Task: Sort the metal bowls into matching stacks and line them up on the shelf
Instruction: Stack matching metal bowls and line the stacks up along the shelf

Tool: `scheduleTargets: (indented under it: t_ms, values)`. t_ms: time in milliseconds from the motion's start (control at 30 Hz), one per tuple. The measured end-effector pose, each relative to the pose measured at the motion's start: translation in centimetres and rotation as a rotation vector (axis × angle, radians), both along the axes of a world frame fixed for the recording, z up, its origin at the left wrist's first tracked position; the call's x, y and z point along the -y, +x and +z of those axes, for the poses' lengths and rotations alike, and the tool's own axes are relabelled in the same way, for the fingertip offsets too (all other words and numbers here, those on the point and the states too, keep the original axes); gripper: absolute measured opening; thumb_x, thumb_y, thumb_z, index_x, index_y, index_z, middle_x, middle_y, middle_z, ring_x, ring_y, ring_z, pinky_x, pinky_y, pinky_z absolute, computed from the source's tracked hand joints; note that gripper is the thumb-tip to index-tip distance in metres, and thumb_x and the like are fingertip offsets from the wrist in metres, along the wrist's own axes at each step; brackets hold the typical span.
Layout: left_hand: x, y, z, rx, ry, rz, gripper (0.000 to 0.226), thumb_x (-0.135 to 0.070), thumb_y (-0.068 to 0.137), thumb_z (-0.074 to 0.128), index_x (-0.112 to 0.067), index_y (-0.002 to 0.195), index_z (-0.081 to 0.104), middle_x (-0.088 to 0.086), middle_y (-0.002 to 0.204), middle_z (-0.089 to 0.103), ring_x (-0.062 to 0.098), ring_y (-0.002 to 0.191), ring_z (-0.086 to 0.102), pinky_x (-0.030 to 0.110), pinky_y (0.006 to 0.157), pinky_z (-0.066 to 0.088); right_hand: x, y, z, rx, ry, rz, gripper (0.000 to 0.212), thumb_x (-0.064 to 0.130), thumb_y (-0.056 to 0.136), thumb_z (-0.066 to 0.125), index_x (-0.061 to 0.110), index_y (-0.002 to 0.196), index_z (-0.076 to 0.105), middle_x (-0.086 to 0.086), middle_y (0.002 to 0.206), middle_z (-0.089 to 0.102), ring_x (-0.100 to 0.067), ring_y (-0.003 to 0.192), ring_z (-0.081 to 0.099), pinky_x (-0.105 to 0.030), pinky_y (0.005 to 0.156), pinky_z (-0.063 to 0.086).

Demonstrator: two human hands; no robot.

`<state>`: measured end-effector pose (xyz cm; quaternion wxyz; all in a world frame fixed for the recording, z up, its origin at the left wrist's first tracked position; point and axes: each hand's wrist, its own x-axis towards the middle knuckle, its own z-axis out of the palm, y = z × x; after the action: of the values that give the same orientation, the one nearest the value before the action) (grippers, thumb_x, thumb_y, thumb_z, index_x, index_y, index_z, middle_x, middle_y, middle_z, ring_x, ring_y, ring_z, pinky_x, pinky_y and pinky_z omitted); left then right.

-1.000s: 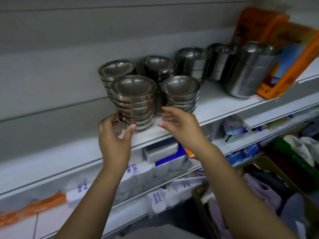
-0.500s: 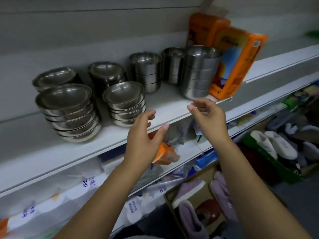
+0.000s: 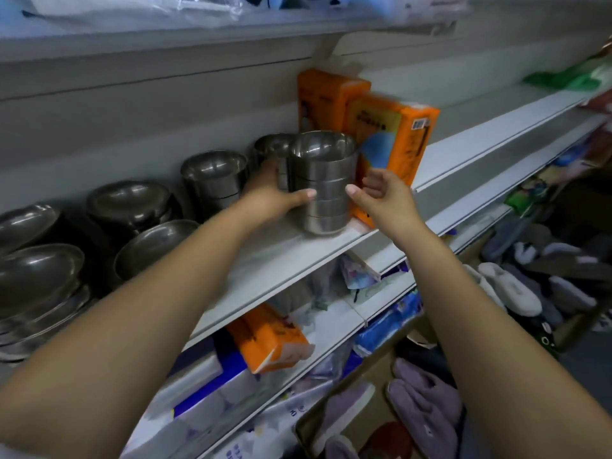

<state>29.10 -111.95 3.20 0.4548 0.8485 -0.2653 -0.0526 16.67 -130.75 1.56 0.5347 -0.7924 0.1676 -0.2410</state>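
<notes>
Metal bowls (image 3: pixel 155 246) stand in shallow stacks at the left of the shelf (image 3: pixel 281 256), with a straight-sided stack (image 3: pixel 215 177) beside them. The left hand (image 3: pixel 271 197) grips the tall stack (image 3: pixel 323 180) near the shelf's front edge, thumb in front and fingers behind. The right hand (image 3: pixel 381 197) is half-curled at that stack's right side; whether it grips cannot be told. Orange boxes (image 3: pixel 397 137) stand just beyond.

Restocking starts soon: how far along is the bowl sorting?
Looks done: shallow bowls sit in matching stacks at left, a straight-sided stack beyond. In hand: the left hand grips the tall stack near the shelf edge, beside the orange box; the right hand hovers beside it, contact unclear. Remaining: lining that stack up with the others.
</notes>
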Motion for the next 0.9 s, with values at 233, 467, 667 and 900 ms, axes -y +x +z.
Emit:
scheduleTargets:
  t_ms: [233,467,667,900]
  values:
    - [1.2,4.5,0.1,-0.054,-0.074,-0.133,0.107,-0.041,0.062,0.096,-0.029,0.152,0.039,-0.003,0.146,0.057,0.019,0.133,0.055,0.031,0.087,0.059,2.0,3.4,-0.2,-0.043,-0.049,0.078,0.084,0.031,0.084,0.081,0.010,0.152,0.036,-0.011,0.151,0.048,-0.021,0.138,0.047,-0.040,0.115,0.040]
    - [1.8,5.3,-0.3,0.020,-0.167,-0.124,0.084,-0.023,0.067,0.097,-0.021,0.140,0.055,-0.003,0.132,0.066,0.014,0.122,0.062,0.025,0.086,0.057,1.9,4.8,-1.0,0.021,-0.063,0.084,0.078,0.020,0.082,0.083,0.006,0.148,0.044,-0.010,0.144,0.057,-0.020,0.134,0.053,-0.044,0.114,0.043]
    - [0.8,4.5,1.9,0.066,-0.247,-0.106,0.075,-0.017,0.066,0.097,-0.024,0.128,0.056,-0.017,0.115,0.066,-0.017,0.098,0.063,0.003,0.079,0.048,0.9,4.4,1.0,0.123,-0.093,0.054,0.081,0.022,0.080,0.084,0.009,0.149,0.043,-0.004,0.147,0.055,-0.014,0.136,0.051,-0.030,0.112,0.043]
    - [-4.7,4.5,5.0,0.112,-0.139,-0.080,0.128,-0.033,0.050,0.103,-0.033,0.156,0.031,-0.005,0.117,0.069,0.014,0.108,0.070,0.036,0.099,0.056,-2.9,4.0,3.0,0.190,-0.118,0.123,0.081,0.029,0.076,0.087,0.015,0.147,0.049,0.003,0.143,0.058,-0.006,0.132,0.053,-0.025,0.111,0.043]
